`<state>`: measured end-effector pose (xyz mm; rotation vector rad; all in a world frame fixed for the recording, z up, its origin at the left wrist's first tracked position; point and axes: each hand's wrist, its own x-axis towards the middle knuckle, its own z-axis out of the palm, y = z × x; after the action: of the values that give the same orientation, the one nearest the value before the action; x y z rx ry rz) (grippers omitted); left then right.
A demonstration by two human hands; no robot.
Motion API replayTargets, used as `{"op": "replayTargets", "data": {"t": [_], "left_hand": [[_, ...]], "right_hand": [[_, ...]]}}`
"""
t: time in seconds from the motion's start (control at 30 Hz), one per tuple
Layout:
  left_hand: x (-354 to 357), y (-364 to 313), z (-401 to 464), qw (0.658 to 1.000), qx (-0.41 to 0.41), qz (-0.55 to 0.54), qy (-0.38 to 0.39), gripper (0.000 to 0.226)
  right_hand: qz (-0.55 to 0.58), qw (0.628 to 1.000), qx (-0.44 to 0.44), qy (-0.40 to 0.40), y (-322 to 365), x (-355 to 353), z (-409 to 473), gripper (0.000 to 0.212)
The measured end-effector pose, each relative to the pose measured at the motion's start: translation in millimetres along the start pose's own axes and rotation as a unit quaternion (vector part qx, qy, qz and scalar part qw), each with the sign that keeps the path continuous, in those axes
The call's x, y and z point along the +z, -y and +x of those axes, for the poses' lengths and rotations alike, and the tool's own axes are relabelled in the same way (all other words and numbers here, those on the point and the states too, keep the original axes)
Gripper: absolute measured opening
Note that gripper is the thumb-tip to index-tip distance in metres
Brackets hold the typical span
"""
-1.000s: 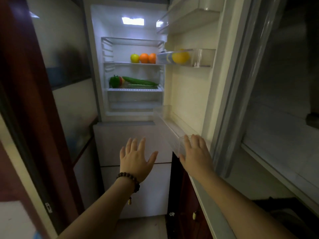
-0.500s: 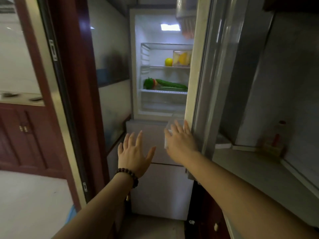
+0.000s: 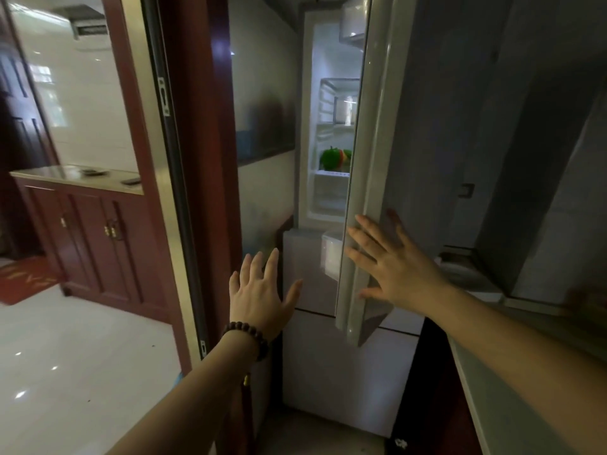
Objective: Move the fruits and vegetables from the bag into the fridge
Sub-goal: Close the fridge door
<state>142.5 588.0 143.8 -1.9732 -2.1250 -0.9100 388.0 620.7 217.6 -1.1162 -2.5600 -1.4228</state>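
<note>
The white fridge (image 3: 341,362) stands ahead with its upper door (image 3: 371,159) swung most of the way across, leaving a narrow lit gap. Through the gap a green pepper (image 3: 331,158) shows on a shelf, with a bit of red and green produce beside it; the other fruit is hidden by the door. My right hand (image 3: 391,267) lies flat with spread fingers on the door's outer face near its lower edge. My left hand (image 3: 259,297), with a bead bracelet at the wrist, hovers open in front of the lower fridge drawer, touching nothing. No bag is in view.
A dark red door frame (image 3: 197,159) stands left of the fridge, with a red wooden cabinet (image 3: 95,244) and glossy white floor (image 3: 75,366) beyond. A grey counter (image 3: 512,382) runs along the right under a tiled wall.
The fridge door has swung far toward shut under my right hand, hiding the oranges, apple and cucumbers. My view has shifted left. My left hand stays open in the air.
</note>
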Motion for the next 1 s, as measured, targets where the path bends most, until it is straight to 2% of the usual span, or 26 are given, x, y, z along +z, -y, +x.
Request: {"op": "replayTargets", "data": {"t": [0.1,0.47,0.7,0.93,1.0], "left_hand": [[8,10,19,1.000,0.004,-0.002,0.002,0.077],[40,59,117,0.999,0.033,0.023,0.002,0.080],[59,74,157,0.997,0.059,0.027,0.029,0.080],[93,76,202,0.997,0.069,0.018,0.039,0.083],[103,75,217,0.997,0.062,0.011,0.039,0.084]], "right_hand": [[-0.007,1.000,-0.015,0.006,10,9,44,0.089],[-0.018,0.999,-0.023,0.023,32,72,207,0.075],[0.000,0.998,0.009,0.061,33,117,293,0.068],[0.004,0.995,0.033,0.091,23,174,349,0.058],[0.016,0.996,0.031,0.079,17,192,362,0.055]]}}
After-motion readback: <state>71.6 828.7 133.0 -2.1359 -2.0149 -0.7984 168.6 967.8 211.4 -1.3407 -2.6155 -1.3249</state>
